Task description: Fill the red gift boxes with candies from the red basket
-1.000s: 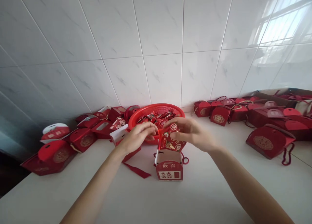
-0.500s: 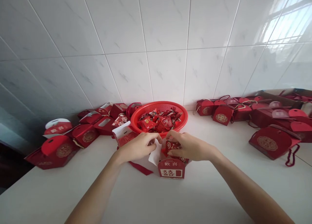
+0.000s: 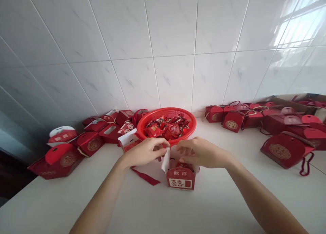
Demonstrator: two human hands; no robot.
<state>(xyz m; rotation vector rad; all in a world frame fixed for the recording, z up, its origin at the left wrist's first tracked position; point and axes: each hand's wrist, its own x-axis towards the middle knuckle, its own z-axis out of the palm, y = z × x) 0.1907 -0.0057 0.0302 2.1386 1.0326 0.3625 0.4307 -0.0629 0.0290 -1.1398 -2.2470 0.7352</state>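
Note:
A small red paper box [image 3: 180, 179] with white characters stands on the white table with its top flaps up; something red shows inside. My left hand [image 3: 149, 149] pinches the box's white left flap [image 3: 166, 160] between thumb and fingers. On the other side my right hand [image 3: 201, 152] is at the right edge of the box, its fingers curved and apart, with nothing seen in them. Just behind both hands sits a red plastic basket [image 3: 192, 127] filled with red-wrapped sweets [image 3: 171, 130].
Several red boxes [image 3: 93, 144] lie at the left, one open box [image 3: 128, 139] beside the basket. More boxes [image 3: 286, 149] with cord handles and a cardboard carton [image 3: 285, 100] stand at the right. A red ribbon [image 3: 146, 177] lies left of the middle box. A tiled wall rises behind.
The patterned red packet under my right hand has gone down into the box. My right hand has opened and moved slightly right. The left flap stands more upright.

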